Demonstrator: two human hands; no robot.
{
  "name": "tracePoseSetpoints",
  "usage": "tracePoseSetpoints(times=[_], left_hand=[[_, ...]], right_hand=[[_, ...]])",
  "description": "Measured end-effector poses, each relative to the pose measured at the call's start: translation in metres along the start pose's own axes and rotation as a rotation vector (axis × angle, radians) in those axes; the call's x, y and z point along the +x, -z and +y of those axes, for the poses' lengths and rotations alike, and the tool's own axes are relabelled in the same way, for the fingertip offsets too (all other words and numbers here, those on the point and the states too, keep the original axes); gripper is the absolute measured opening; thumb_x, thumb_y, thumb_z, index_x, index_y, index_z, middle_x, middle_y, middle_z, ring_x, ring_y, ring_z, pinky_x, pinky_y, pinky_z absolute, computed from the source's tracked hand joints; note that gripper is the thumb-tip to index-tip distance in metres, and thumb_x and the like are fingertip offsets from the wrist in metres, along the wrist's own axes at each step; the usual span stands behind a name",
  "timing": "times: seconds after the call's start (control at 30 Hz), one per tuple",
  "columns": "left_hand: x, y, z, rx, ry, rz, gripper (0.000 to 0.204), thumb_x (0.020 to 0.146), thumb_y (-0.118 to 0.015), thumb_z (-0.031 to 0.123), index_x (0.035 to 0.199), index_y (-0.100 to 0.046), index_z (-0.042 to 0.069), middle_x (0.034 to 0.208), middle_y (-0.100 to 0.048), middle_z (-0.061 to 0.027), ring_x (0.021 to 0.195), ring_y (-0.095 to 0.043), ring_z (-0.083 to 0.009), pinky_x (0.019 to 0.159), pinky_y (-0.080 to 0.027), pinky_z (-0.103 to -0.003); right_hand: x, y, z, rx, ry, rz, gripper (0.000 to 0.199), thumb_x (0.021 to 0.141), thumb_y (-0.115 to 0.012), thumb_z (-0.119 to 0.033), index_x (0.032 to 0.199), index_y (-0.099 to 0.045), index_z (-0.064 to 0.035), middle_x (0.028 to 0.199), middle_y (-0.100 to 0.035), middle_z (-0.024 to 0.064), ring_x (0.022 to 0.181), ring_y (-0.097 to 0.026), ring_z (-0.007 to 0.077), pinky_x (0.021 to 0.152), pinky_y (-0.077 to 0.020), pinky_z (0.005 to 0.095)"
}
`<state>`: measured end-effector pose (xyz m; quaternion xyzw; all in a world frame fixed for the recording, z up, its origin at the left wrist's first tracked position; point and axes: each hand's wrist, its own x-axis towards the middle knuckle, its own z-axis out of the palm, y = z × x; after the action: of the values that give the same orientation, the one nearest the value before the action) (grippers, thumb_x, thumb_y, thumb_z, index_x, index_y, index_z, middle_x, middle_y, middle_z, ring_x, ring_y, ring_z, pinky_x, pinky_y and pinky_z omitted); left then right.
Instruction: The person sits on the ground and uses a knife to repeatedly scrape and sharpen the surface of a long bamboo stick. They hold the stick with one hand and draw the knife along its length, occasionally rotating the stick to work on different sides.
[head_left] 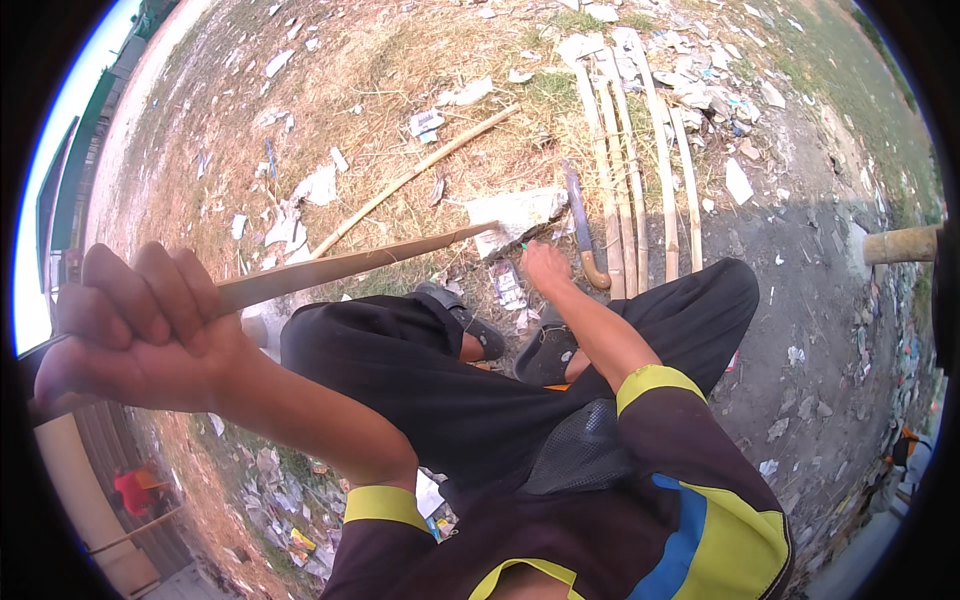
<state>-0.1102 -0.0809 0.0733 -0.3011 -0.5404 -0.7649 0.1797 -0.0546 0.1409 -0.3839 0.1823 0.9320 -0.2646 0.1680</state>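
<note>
My left hand [140, 330], raised at the left, is closed around a split bamboo strip [350, 264]. The strip slants across in front of my knees, and its tapered far end reaches a pale flat slab or sheet [520, 212] on the ground. My right hand [547, 268] is low beyond my feet, its fingers drawn together near that slab. A tiny green bit shows at its fingertips; what they hold is too small to name. Just right of the hand lies a machete [578, 212] with a dark blade and a curved wooden handle.
Several bamboo strips [635, 180] lie side by side beyond my right knee. Another bamboo stick [415, 175] lies on the dry grass. A thick bamboo pole [900, 246] juts in at the right. Litter and paper scraps [710, 90] cover the ground; a person in red [135, 492] is behind left.
</note>
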Motion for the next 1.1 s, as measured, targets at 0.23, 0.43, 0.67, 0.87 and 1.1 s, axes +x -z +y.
tracePoseSetpoints(times=[0.23, 0.43, 0.67, 0.87, 1.1], left_hand=[[0.002, 0.037, 0.002, -0.107, 0.047, -0.103, 0.059, 0.092, -0.044, 0.065, 0.06, -0.029, 0.018, 0.059, -0.029, 0.0038, 0.042, -0.023, -0.0053, 0.035, -0.016, -0.021], [0.001, 0.042, 0.003, -0.14, 0.059, -0.085, 0.058, 0.091, -0.047, 0.064, 0.06, -0.03, 0.018, 0.059, -0.03, 0.0031, 0.041, -0.024, -0.006, 0.035, -0.017, -0.022], [0.0, 0.019, -0.002, -0.169, -0.025, -0.145, 0.056, 0.092, -0.05, 0.059, 0.061, -0.031, 0.017, 0.056, -0.026, 0.0029, 0.034, -0.019, -0.0042, 0.031, -0.016, -0.02], [-0.006, 0.016, 0.004, -0.123, -0.003, -0.069, 0.058, 0.089, -0.047, 0.065, 0.063, -0.031, 0.016, 0.056, -0.026, 0.0029, 0.034, -0.019, -0.0042, 0.03, -0.017, -0.02], [-0.007, 0.031, 0.003, -0.19, -0.031, -0.108, 0.058, 0.089, -0.045, 0.066, 0.062, -0.031, 0.016, 0.056, -0.027, 0.0029, 0.035, -0.02, -0.0042, 0.031, -0.017, -0.02]], right_hand=[[-0.031, 0.033, -0.043, 0.151, -0.079, 0.052, 0.035, 0.096, -0.042, -0.028, 0.1, -0.057, 0.003, 0.089, -0.066, 0.0297, 0.087, -0.065, 0.045, 0.078, -0.0524, 0.0515], [-0.046, 0.054, -0.05, 0.215, 0.15, 0.062, 0.035, 0.097, -0.041, -0.03, 0.096, -0.055, 0.0023, 0.076, -0.063, 0.0319, 0.074, -0.064, 0.0487, 0.072, -0.0502, 0.0569], [0.027, -0.013, -0.019, 0.048, 0.029, 0.086, 0.033, 0.098, -0.042, -0.03, 0.1, -0.057, -0.0003, 0.083, -0.068, 0.0244, 0.081, -0.068, 0.0422, 0.072, -0.0557, 0.0507], [0.026, -0.014, -0.012, -0.191, 0.038, 0.035, 0.021, 0.097, -0.044, -0.02, 0.099, -0.055, -0.0024, 0.088, -0.07, 0.0208, 0.083, -0.07, 0.0366, 0.068, -0.0577, 0.0451], [-0.03, 0.072, -0.062, 0.305, 0.116, 0.071, 0.038, 0.098, -0.039, -0.032, 0.1, -0.054, 0.0028, 0.089, -0.064, 0.0329, 0.092, -0.063, 0.045, 0.076, -0.0508, 0.0534]])
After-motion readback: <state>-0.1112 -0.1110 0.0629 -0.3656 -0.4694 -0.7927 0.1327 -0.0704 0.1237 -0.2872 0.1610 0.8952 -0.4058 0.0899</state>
